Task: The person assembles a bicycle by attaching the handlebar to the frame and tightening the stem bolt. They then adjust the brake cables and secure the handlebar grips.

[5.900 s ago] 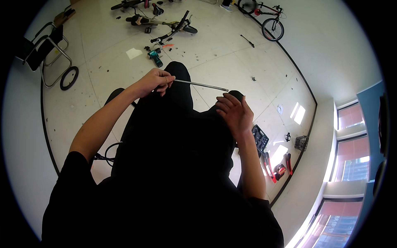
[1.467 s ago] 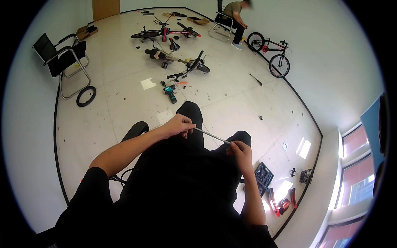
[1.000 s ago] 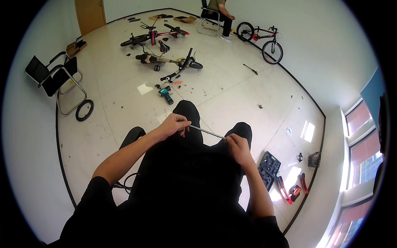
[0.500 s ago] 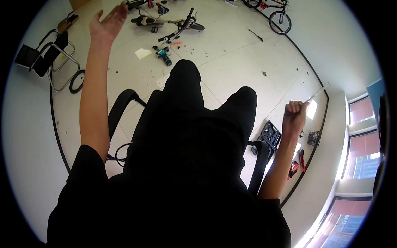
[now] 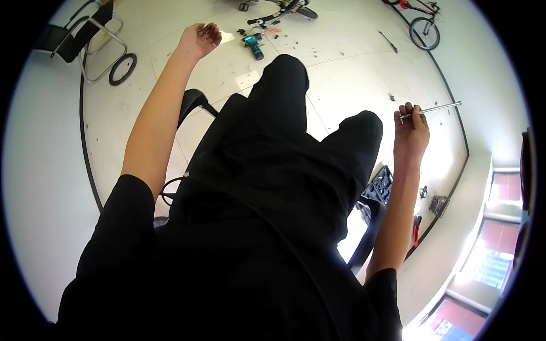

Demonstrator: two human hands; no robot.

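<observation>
My left hand (image 5: 200, 41) is raised above the floor at the upper left, palm up. Its fingers are loosely bent and apart, and it holds nothing. Out to the right, my right hand (image 5: 412, 128) grips a slim silver metal rod (image 5: 439, 107) between thumb and fingers. The rod points right, and its far end looks slightly thicker; its exact kind cannot be made out. Beyond my knees, a teal and black cordless drill (image 5: 253, 46) lies on the floor among small dark parts, well apart from both hands.
I sit in a chair with black armrests (image 5: 193, 105). By my right forearm lies an opened tool case (image 5: 380, 184), with a wire basket (image 5: 438, 205) and a red-handled tool (image 5: 417, 230) near the wall. A tyre (image 5: 123, 69), a metal-framed chair (image 5: 85, 34) and bicycles (image 5: 425, 34) stand farther off.
My left hand has come down and right, its fingers curling more. My right hand has risen slightly and turned, the rod now lying flatter across it. The view has shifted.
</observation>
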